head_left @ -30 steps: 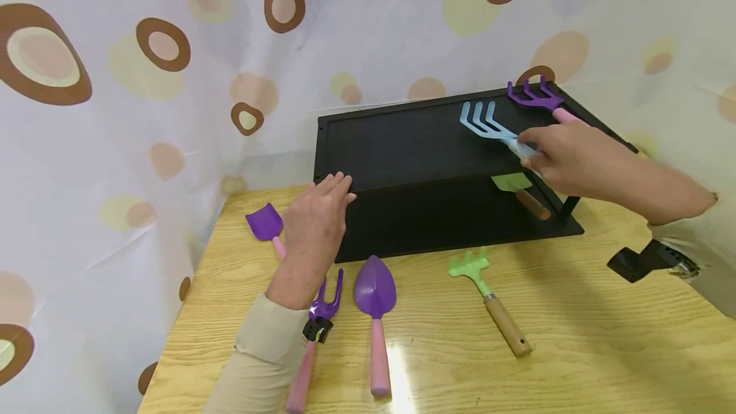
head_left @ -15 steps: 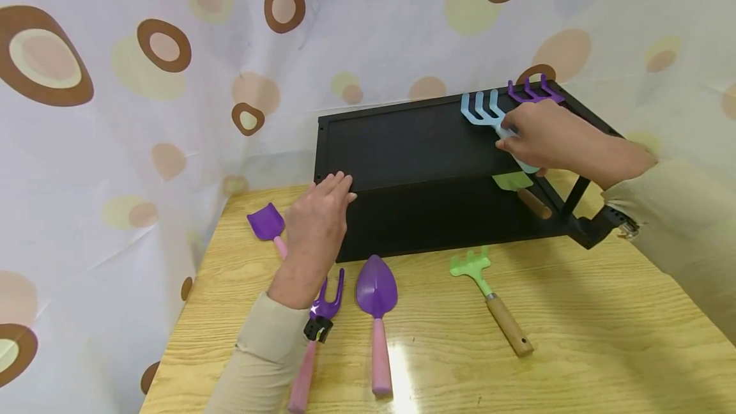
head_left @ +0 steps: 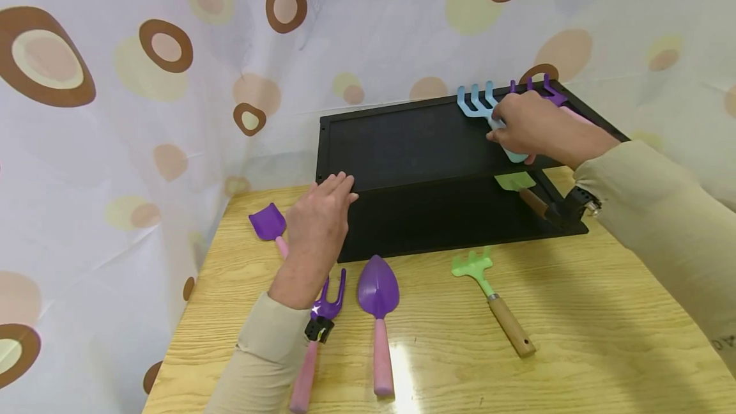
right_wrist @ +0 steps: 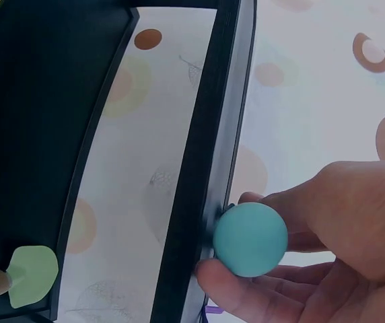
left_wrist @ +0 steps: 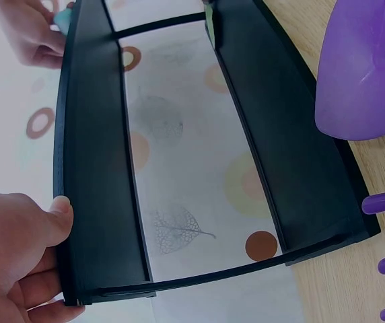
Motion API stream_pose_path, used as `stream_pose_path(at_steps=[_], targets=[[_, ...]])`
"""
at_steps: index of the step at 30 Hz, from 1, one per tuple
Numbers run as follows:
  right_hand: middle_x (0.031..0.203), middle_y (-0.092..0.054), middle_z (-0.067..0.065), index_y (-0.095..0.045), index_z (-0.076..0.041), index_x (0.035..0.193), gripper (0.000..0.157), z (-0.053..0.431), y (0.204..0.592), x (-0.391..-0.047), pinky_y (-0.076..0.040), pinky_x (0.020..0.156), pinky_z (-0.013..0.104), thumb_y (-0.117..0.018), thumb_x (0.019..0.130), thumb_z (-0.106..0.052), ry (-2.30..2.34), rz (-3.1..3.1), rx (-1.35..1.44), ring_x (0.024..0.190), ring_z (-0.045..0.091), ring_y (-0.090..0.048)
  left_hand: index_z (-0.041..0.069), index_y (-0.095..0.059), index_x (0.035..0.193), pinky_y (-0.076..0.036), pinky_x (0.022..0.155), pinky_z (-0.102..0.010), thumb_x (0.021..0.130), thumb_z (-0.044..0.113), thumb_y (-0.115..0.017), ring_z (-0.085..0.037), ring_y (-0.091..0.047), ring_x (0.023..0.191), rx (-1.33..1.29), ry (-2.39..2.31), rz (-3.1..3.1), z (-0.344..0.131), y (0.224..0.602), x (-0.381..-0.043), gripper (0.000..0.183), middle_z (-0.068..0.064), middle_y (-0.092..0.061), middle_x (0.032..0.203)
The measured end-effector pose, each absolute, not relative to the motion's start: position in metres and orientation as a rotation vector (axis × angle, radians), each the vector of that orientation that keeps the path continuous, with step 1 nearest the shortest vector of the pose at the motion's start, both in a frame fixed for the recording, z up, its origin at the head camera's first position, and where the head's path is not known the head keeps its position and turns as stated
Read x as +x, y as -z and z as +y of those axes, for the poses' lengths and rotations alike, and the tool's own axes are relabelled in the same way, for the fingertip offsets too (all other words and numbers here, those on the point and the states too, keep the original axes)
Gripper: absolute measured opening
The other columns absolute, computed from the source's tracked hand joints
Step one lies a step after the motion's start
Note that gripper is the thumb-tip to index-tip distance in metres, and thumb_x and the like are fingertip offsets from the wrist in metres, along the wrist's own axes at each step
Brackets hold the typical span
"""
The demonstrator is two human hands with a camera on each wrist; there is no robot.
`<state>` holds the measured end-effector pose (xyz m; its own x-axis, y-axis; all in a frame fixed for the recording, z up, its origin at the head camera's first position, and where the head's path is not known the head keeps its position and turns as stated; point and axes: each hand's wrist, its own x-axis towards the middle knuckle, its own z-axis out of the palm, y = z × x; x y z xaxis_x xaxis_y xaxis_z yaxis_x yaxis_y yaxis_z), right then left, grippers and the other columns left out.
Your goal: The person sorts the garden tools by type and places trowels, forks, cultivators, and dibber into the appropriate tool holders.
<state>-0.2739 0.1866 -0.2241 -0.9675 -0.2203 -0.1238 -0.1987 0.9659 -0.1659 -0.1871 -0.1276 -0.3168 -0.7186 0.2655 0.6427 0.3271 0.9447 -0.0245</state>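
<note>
My right hand (head_left: 535, 126) grips the handle of a light blue hand rake (head_left: 474, 106) over the top board of a black two-tier shelf (head_left: 402, 145). The rake's tines point to the back edge. In the right wrist view the handle's round turquoise end (right_wrist: 250, 239) shows between thumb and fingers, right at the board's edge. My left hand (head_left: 316, 229) holds the shelf's front left corner, its thumb (left_wrist: 59, 219) curled at the edge in the left wrist view. A purple hand rake (head_left: 554, 96) with a pink handle lies at the right end of the top board, partly hidden by my right hand.
A light green spade (head_left: 515, 181) with a wooden handle lies on the lower board. On the table (head_left: 437, 350) before the shelf are a green rake (head_left: 474, 267), a purple trowel (head_left: 378, 286), a purple fork (head_left: 330, 307) and a purple shovel (head_left: 268, 222). A patterned curtain hangs behind.
My right hand has moved left and away from me with the light blue rake, whose tines now reach the shelf's back edge. My left hand has stayed at the corner.
</note>
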Motion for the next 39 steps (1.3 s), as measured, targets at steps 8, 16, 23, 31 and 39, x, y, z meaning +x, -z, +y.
stream_pose_path(at_steps=[8,16,23,31,39], targets=[[0.129,-0.052,0.041,-0.046,0.015,0.136,0.051,0.185,0.224,-0.281,-0.06,0.065,0.038,-0.056,0.1,-0.02,0.193,2.966,-0.291,0.053,0.019,-0.069,0.013,-0.07,0.125,-0.053,0.098,-0.038,0.098,0.025,-0.061,-0.02,-0.067,0.115,-0.434,0.111,-2.413,-0.127,0.317,-0.187,0.031,-0.004,-0.07,0.125],[0.129,-0.054,0.036,-0.044,0.009,0.14,0.057,0.19,0.23,-0.278,-0.057,0.08,0.05,-0.054,0.101,-0.031,0.182,3.022,-0.282,0.085,0.033,-0.07,0.012,-0.07,0.123,-0.053,0.097,-0.038,0.097,0.024,-0.063,-0.021,-0.068,0.114,-0.438,0.149,-2.396,-0.128,0.317,-0.186,0.03,-0.005,-0.07,0.124],[0.108,-0.063,0.028,-0.042,0.011,0.14,0.065,0.201,0.239,-0.27,-0.052,0.068,0.043,-0.047,0.103,-0.043,0.289,3.109,-0.378,0.084,0.032,-0.061,0.012,-0.071,0.123,-0.053,0.098,-0.039,0.097,0.024,-0.063,-0.021,-0.068,0.114,-0.431,0.167,-2.4,-0.128,0.317,-0.187,0.03,-0.005,-0.07,0.124],[0.101,-0.064,0.026,-0.06,0.007,0.119,0.043,0.23,0.231,-0.253,-0.049,0.068,0.047,-0.041,0.105,-0.03,0.401,3.319,-0.435,0.083,0.035,-0.059,0.013,-0.07,0.124,-0.053,0.098,-0.038,0.097,0.025,-0.062,-0.02,-0.068,0.115,-0.407,0.159,-2.416,-0.127,0.318,-0.186,0.031,-0.004,-0.07,0.125],[0.119,-0.057,0.031,-0.058,0.008,0.124,0.043,0.274,0.235,-0.244,-0.045,0.089,0.062,-0.037,0.105,-0.024,0.43,3.368,-0.375,0.103,0.045,-0.054,0.013,-0.069,0.126,-0.053,0.097,-0.039,0.098,0.027,-0.06,-0.021,-0.067,0.115,-0.41,0.162,-2.428,-0.124,0.318,-0.185,0.032,-0.005,-0.07,0.125]])
